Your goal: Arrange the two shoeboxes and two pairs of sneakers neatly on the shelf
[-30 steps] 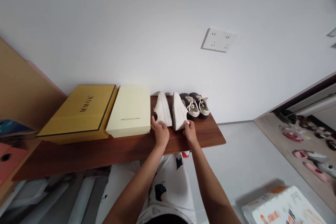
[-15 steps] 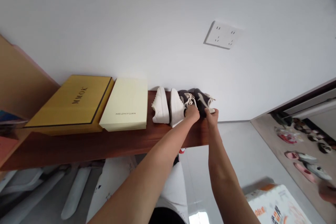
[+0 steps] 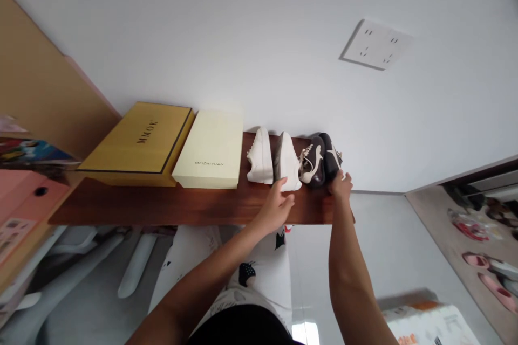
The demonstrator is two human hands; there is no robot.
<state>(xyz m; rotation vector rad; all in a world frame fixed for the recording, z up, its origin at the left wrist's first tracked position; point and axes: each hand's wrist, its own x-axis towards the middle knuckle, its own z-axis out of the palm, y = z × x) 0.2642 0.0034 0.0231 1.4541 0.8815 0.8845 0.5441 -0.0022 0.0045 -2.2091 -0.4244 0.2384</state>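
A brown wooden shelf (image 3: 170,206) runs along the white wall. On it stand a pair of white sneakers (image 3: 272,159) and, to their right, a pair of dark sneakers with cream laces (image 3: 320,160), tipped on their sides. My left hand (image 3: 276,206) reaches to the heel of the right white sneaker, fingers apart and touching it. My right hand (image 3: 340,185) rests at the heel of the rightmost dark sneaker, fingers curled against it; whether it grips the shoe is hidden.
A yellow box marked MMOK (image 3: 140,143) and a pale cream box (image 3: 210,150) lie left of the shoes. A wall socket (image 3: 374,45) is above. More shoes (image 3: 483,237) lie on the floor at right. A printed package (image 3: 429,323) sits at bottom right.
Both hands went from the white sneakers to the dark pair, which now lie tipped on their sides. My left hand has come back to the white sneaker's heel. The view shifted left.
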